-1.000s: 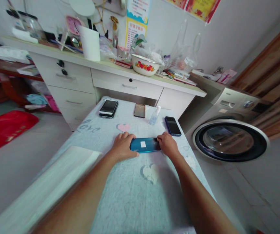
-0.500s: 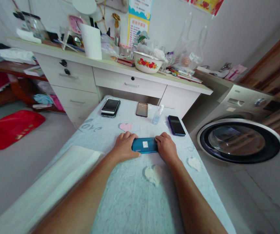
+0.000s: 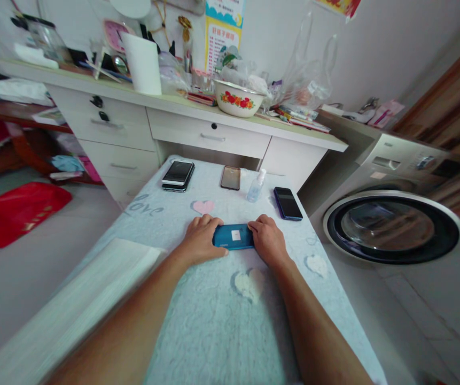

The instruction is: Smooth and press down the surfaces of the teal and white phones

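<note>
A blue phone point(image 3: 225, 238) with a small white square on its back lies crosswise on the cloth-covered table point(image 3: 221, 321). My left hand point(image 3: 201, 239) grips its left end, thumb at the near edge and fingers at the far edge. Its right end is held by my right hand point(image 3: 268, 239), with the fingers curled in at the corner. Beyond the hands are a brown phone case point(image 3: 230, 178) and a clear spray bottle point(image 3: 256, 186). A dark phone point(image 3: 288, 203) rests to the right, and stacked phones point(image 3: 178, 175) sit at the far left.
Along the wall runs a desk point(image 3: 177, 104) bearing a floral bowl point(image 3: 238, 99), a white paper roll point(image 3: 141, 64) and plastic bags point(image 3: 310, 88). A washing machine point(image 3: 398, 160) stands at the right. White folded material point(image 3: 105, 283) lies at the table's left edge; a red bag point(image 3: 21, 214) is on the floor.
The whole view has shifted slightly, with the scene a little further left and up. Both hands still hold the blue phone in much the same place on the table.
</note>
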`<state>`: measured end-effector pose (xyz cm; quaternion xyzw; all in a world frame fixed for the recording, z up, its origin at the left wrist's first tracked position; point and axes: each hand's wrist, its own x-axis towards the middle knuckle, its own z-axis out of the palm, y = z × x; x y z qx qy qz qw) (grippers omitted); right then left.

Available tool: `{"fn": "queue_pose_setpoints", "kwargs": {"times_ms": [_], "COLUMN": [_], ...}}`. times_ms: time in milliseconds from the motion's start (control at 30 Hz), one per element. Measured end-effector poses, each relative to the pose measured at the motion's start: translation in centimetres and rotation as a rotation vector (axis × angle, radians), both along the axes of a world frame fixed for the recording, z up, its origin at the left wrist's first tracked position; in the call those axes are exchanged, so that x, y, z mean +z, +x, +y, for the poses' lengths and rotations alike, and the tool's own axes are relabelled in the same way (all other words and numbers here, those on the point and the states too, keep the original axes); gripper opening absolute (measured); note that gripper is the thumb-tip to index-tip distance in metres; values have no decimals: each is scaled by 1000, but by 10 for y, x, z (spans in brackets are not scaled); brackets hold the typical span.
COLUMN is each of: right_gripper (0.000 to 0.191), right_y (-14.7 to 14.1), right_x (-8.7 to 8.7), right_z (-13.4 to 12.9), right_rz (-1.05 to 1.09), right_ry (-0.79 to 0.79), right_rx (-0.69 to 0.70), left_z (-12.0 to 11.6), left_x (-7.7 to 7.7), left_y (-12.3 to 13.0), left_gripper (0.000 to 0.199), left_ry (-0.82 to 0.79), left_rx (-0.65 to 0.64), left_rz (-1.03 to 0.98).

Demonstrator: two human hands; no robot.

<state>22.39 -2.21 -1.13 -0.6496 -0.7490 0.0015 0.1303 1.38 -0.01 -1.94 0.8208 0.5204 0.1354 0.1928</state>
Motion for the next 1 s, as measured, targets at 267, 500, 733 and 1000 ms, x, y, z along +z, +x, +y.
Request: {"fn": "queue_pose_setpoints", "kwargs": {"times_ms": [267,500,733,1000], "right_gripper": [28,28,27,25], "right_y": [-6,-11,-11,-6], "right_x": [1,5,12,19], "right_z": [0,-4,-13,-18], "right_rz": [-20,28,57,68], "right_ry": [0,-38,-81,-136], "right_rx": [6,79,144,181], "left_z": [-1,0,-1,0], "left_x": [2,-1,1,1], "left_y": [0,0,0,0], "left_gripper": [63,62,63,64], "left_ry": [2,30,24,37], "left_rx": [-1,-5,-10,-11], "left_rz": [-1,-6,-1,-9]}}
